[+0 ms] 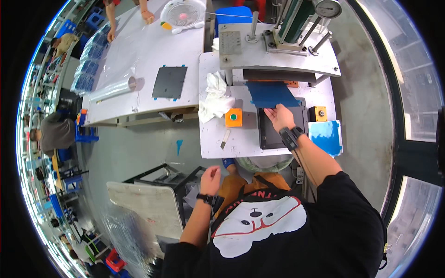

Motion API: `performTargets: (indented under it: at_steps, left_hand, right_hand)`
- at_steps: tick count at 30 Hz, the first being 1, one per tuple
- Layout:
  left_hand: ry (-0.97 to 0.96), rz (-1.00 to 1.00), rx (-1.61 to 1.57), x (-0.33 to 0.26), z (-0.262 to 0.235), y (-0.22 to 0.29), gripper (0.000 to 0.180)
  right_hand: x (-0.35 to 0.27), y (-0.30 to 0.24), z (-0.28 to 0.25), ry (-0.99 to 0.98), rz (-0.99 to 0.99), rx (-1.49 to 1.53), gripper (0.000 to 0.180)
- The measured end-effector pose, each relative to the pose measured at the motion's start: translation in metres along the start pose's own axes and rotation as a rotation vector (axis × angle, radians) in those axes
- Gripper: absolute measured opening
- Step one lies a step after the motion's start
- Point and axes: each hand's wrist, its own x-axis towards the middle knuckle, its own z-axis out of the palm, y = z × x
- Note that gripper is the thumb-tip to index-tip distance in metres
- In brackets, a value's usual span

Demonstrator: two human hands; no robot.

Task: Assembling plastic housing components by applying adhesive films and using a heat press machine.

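Note:
My right hand (281, 117) reaches over a black flat frame (270, 132) on the white work table. Its fingertips are closed on the near edge of a dark blue sheet (272, 94), whose far end lies under the raised plate of a bench press (282, 55). Loosely curled, my left hand (211, 180) hangs in front of my lap, below the table's near edge, with nothing visible in it. A button box (233, 117), orange with a green button, stands left of the frame.
Right of the frame are a yellow button box (318, 113) and shiny blue sheets (326, 138). A crumpled white cloth (214, 99) and a small blade (225, 139) lie left. On the other table are a dark panel (170, 82), a plastic roll (113, 89), a fan (183, 15) and a co-worker's hands.

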Motion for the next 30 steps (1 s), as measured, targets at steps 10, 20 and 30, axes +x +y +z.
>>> performTargets:
  at_steps: [10,20,30]
  left_hand:
    - [-0.123,-0.457,-1.362,-0.018,0.004,0.084,0.035]
    - [0.826,-0.339,-1.117,-0.139,-0.116,-0.121,0.014]
    - [1.348,-0.583,-0.989,-0.267,-0.206,-0.323,0.024]
  right_hand:
    - [-0.169,0.07,-0.038,-0.439,0.362,-0.53,0.009]
    - [-0.053,0.184,0.103,-1.089,-0.026,-1.721,0.018]
    - [0.118,0.336,0.285,-0.778,-1.122,-1.844,0.043]
